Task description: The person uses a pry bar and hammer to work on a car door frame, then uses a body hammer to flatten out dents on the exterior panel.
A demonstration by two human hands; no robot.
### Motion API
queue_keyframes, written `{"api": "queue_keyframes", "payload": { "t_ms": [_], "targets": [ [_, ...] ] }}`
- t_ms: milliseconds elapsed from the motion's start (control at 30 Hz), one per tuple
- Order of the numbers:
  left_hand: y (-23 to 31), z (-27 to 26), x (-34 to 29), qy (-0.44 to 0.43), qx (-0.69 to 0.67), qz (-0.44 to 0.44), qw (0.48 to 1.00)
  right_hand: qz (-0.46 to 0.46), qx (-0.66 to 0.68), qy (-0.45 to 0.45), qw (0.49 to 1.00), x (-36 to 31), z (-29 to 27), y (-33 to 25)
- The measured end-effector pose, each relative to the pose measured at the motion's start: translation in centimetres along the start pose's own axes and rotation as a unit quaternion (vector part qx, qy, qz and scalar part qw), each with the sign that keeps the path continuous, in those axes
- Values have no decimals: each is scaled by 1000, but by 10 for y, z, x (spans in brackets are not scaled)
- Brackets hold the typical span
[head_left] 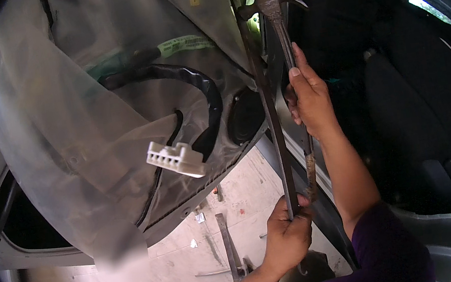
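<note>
My left hand [289, 234] is wrapped round the lower end of a long flat metal bar [273, 128]. The bar stands nearly upright along the gap between an open car door [87, 102] and the car body. Higher up, my right hand [313, 98] grips the handle of a claw hammer [274, 8] about midway. The hammer's striking face lies against or just in front of the bar's upper part; I cannot tell whether they touch. Its worn, taped handle end hangs down close to my left hand.
Clear plastic sheeting covers the door's inner side. A black wiring harness [213, 93] with a white connector [176, 159] hangs from it, beside a round black speaker [246, 116]. Metal tools [228, 247] lie on the pale floor below. A dark car seat [422, 107] is at the right.
</note>
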State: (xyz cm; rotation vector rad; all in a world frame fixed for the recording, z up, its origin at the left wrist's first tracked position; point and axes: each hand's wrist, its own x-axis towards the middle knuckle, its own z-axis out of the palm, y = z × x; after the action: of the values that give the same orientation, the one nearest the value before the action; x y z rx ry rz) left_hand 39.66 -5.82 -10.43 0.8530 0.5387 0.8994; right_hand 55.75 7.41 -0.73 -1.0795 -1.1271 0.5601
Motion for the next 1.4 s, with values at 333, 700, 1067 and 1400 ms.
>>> {"api": "queue_keyframes", "payload": {
  "t_ms": [333,700,1067,1400],
  "targets": [
    [9,7,-3,37,-2,-23,999,2,21,40,999,-13,-20,-13],
    [19,10,-4,40,18,-32,999,-46,-72,200,976,-11,-30,-25],
    [-26,-10,5,57,103,71,990,-37,97,94,990,-62,-58,-3],
    [-44,-6,-3,46,148,118,981,-14,28,152,988,-89,-55,13]
  ]
}}
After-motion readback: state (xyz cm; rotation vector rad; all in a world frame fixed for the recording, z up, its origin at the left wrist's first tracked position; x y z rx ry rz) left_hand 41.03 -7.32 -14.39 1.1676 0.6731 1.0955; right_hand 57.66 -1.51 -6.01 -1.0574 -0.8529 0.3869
